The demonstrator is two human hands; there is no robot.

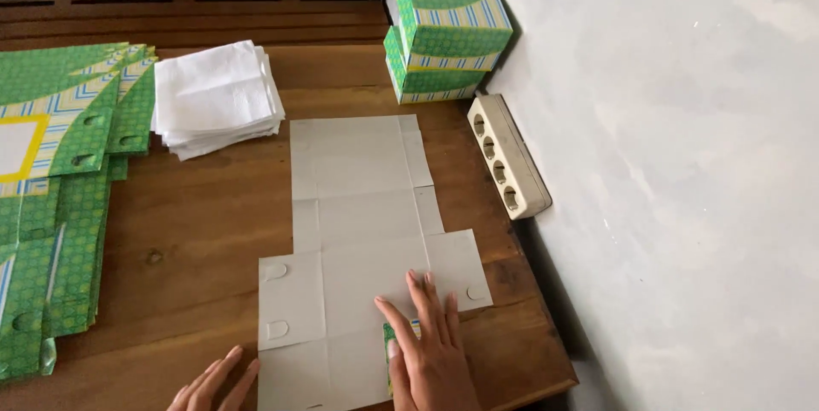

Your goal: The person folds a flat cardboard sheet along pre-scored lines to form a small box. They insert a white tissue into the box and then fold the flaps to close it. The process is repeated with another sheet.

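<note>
- Head view: a flat, unfolded carton blank (358, 232) lay grey side up on the wooden table (196, 232), running from the near edge toward the wall.
- The right hand (431, 351) lay flat on the blank's near right part, fingers straight and together, gripping nothing; a sliver of green print showed beside it where a flap was folded over.
- The left hand (213, 387) rested open at the blank's near left corner, fingers spread, clasping nothing.
- 2 closed green boxes (444, 40) with striped bands stood stacked against the wall; their contents could not be seen.
- A pile of green printed flat cartons (64, 181) covered the table's left side.
- A stack of white folded tissues (213, 95) sat between that pile and the blank.
- A cream 4-socket power strip (508, 155) leaned along the wall.
</note>
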